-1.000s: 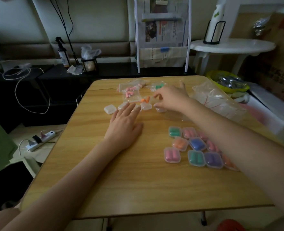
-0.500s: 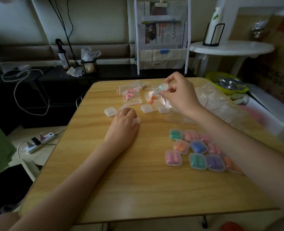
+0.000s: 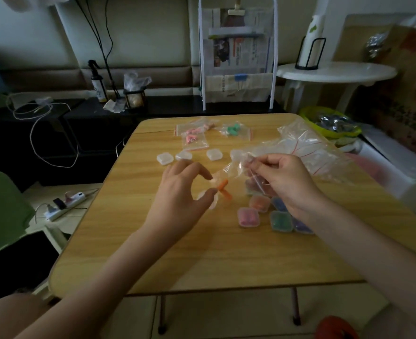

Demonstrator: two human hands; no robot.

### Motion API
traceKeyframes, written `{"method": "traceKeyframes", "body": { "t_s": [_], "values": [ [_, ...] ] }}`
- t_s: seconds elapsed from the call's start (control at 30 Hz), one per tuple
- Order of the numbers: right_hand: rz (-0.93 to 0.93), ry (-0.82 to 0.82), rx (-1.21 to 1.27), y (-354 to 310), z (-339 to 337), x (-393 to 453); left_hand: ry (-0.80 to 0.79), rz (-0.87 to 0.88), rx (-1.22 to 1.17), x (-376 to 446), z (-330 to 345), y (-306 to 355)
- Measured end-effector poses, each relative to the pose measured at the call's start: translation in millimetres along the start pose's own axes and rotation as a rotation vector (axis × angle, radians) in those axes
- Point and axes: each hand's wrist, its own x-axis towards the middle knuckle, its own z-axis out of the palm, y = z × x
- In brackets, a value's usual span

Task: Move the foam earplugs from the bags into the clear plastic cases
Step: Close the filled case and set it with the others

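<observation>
My right hand [image 3: 284, 183] pinches the top of a small clear bag [image 3: 238, 166] above the table's middle. Two orange earplugs [image 3: 223, 189] lie in the bag's hanging lower end. My left hand [image 3: 181, 199] is raised beside it and holds a clear plastic case [image 3: 208, 199] between thumb and fingers, touching the bag's lower end. Three empty cases [image 3: 164, 158] sit in a row further back. Several filled cases [image 3: 248, 217] of pink, orange, green and blue plugs lie under my right wrist, partly hidden. Bags of pink earplugs [image 3: 194, 140] and green earplugs [image 3: 234, 130] lie at the far edge.
A large crumpled clear bag [image 3: 312, 148] lies on the wooden table [image 3: 202, 260] at the right, reaching its edge. Behind the table stand a white rack with newspapers [image 3: 237, 57] and a round white side table [image 3: 336, 72]. A power strip [image 3: 65, 201] lies on the floor at left.
My right hand lifted the bag with the orange earplugs and brought it nearer. My left hand took a clear case off the table and rose to meet the bag.
</observation>
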Motion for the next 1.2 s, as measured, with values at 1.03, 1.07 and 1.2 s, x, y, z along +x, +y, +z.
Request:
{"method": "traceKeyframes", "body": {
  "t_s": [1.03,1.07,1.2],
  "values": [
    [-0.164,-0.156,-0.207,7.9,30.0,-22.1,-0.067,-0.364,-0.704,4.5,8.6,33.1],
    [-0.2,-0.158,-0.252,9.5,33.6,-24.3,-0.052,-0.339,-0.678,2.7,10.2,35.2],
    [-0.428,-0.095,-0.327,10.9,43.3,-29.8,0.025,-0.189,-0.544,-2.2,10.4,42.3]
  ]
}}
